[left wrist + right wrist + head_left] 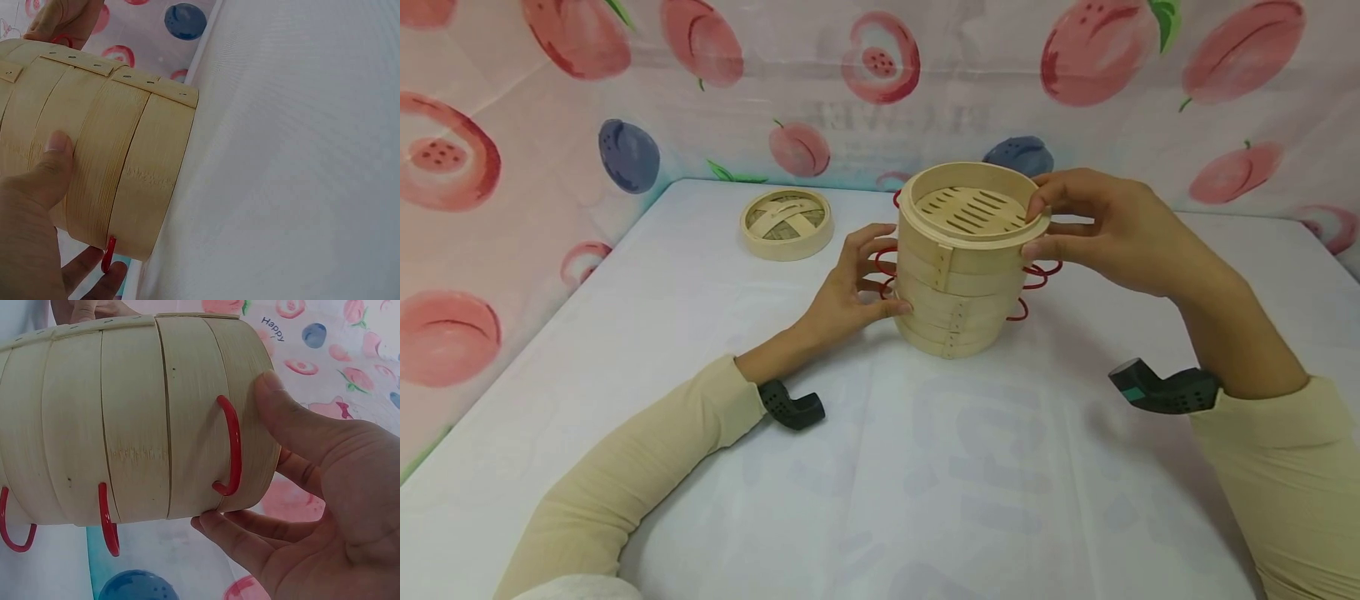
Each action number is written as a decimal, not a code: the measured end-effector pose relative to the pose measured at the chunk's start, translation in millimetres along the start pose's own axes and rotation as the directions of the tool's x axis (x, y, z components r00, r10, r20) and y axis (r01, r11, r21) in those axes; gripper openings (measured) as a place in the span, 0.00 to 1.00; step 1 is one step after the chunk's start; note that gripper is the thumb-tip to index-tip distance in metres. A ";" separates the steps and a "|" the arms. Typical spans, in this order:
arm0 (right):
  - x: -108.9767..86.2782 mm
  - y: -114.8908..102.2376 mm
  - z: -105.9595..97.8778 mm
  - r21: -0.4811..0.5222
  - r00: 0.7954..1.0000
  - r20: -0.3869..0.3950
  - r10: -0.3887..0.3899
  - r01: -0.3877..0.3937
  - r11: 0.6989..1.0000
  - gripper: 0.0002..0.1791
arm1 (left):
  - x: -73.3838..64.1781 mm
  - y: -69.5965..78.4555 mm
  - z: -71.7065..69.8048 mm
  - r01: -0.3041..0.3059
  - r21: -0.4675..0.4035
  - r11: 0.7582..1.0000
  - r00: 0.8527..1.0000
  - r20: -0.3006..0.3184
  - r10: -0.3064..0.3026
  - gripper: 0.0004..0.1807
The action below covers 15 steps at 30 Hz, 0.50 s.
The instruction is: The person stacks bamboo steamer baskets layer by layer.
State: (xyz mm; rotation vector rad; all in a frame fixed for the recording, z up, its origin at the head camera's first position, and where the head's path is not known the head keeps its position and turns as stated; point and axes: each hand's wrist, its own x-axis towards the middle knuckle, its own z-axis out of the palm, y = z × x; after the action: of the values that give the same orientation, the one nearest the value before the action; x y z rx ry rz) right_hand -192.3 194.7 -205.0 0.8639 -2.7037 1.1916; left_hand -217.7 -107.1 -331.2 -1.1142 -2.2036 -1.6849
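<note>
A stack of round bamboo steamer baskets point(977, 312) stands upright on the table, with red loop handles point(1035, 282) at its sides. Its top basket point(925, 227) has no lid on it and shows a slatted floor inside. My left hand point(842, 296) holds the left side of the lower stack, thumb in front and fingers behind. On the right, my right hand point(1120, 233) pinches the top basket's rim, fingertips inside and thumb against the outer wall. The right wrist view shows the right thumb point(294, 422) on the bamboo near a red handle point(232, 447).
A bamboo lid point(788, 248) with a woven top lies behind and left of the stack. The white-covered table point(865, 467) meets a fruit-print cloth point(947, 108) at the back and left. Dark wrist cameras point(1165, 390) stick out from both wrists.
</note>
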 end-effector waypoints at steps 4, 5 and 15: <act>-1.0 -0.8 -1.2 -0.010 1.000 -0.003 0.017 -0.017 1.000 0.18 | 0.4 -0.3 0.6 -0.004 -0.002 1.000 1.000 -0.001 0.004 0.49; -1.1 -1.0 -1.4 -0.009 1.000 -0.002 0.021 -0.021 1.000 0.18 | 0.5 -0.5 0.6 -0.003 -0.003 1.000 1.000 -0.002 0.003 0.49; -1.6 2.2 -4.0 0.054 0.996 0.092 0.021 -0.026 0.998 0.24 | -0.7 -2.3 0.8 0.007 -0.009 1.000 1.000 -0.005 -0.007 0.50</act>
State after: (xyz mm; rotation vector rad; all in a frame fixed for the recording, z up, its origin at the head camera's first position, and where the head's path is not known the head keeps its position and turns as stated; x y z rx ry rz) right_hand -192.7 199.4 -204.1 0.9172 -2.7722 1.2680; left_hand -218.4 -107.0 -333.6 -1.1043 -2.2015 -1.6996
